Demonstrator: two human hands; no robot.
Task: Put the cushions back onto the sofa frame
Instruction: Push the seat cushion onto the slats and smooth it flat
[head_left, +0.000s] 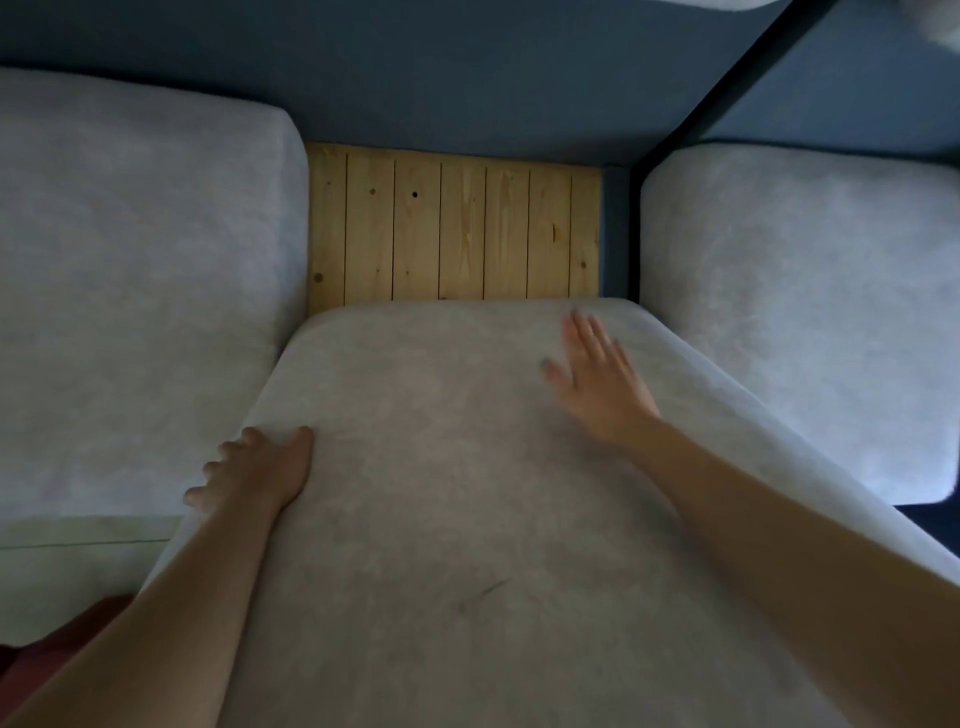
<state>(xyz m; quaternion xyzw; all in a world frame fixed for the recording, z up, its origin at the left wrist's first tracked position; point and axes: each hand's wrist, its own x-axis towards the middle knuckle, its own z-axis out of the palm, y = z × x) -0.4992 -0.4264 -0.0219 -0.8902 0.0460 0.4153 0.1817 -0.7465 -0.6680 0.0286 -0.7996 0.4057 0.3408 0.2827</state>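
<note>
Fingers (223, 467) of left hand (260, 467) curl over middle cushion's (441, 493) 9 o'clock edge, right hand (597, 379) flat, open; slats (452, 228) at 12 still uncovered.

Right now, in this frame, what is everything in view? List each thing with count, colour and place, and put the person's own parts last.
left cushion: one, light grey, seated on the left.
right cushion: one, light grey, seated on the right.
middle cushion: one, light grey, centre, not yet fully pushed back.
wooden slats: one panel, pale pine, bare behind the middle cushion.
sofa backrest: one, dark blue, along the top.
dark bar: one, black, slanting at upper right.
red fabric: one patch, bottom left corner; cannot tell what it is.
left hand: one, fingers curled over the middle cushion's left edge.
right hand: one, open, flat on the middle cushion, blurred.
</note>
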